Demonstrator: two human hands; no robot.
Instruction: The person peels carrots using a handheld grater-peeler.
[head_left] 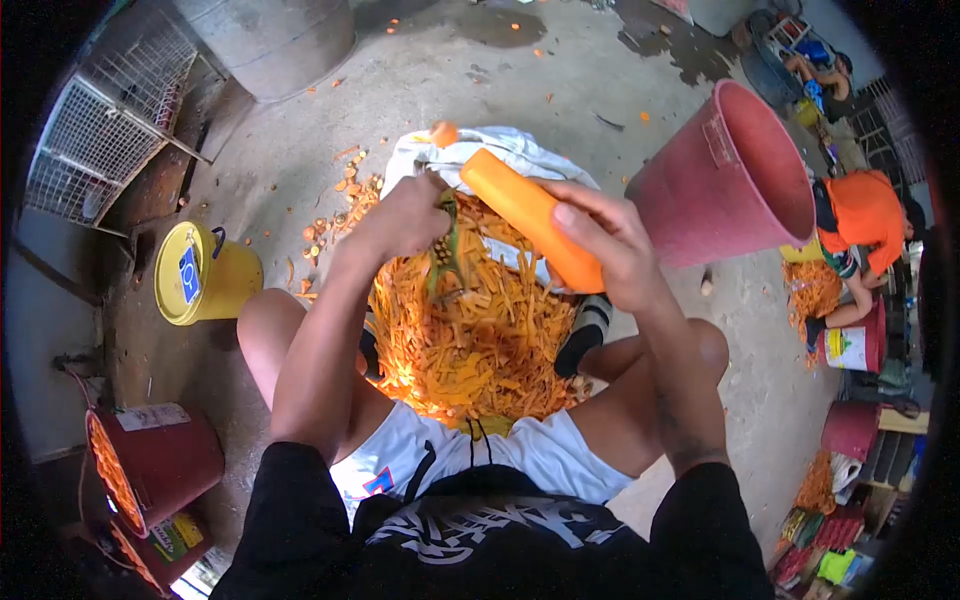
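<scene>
My right hand point(612, 235) is wrapped round a thick, peeled carrot point(522, 212), held slanting with its flat cut end toward the upper left. My left hand point(408, 215) is closed on a knife point(446, 252) with a dotted, greenish blade that points down toward me. A small round carrot piece point(443, 133) shows just beyond the carrot's cut end. Below both hands, between my legs, lies a big heap of carrot peelings point(470, 345). A white sack point(520, 150) is bunched round the far side of the heap.
A tall red bin point(725, 180) stands at the right, a lidded yellow bucket point(205, 272) at the left. Red buckets point(165, 460) of orange pieces lean at lower left. Carrot scraps point(325, 225) litter the floor. A person in orange point(862, 225) bends by another heap; another sits farther back.
</scene>
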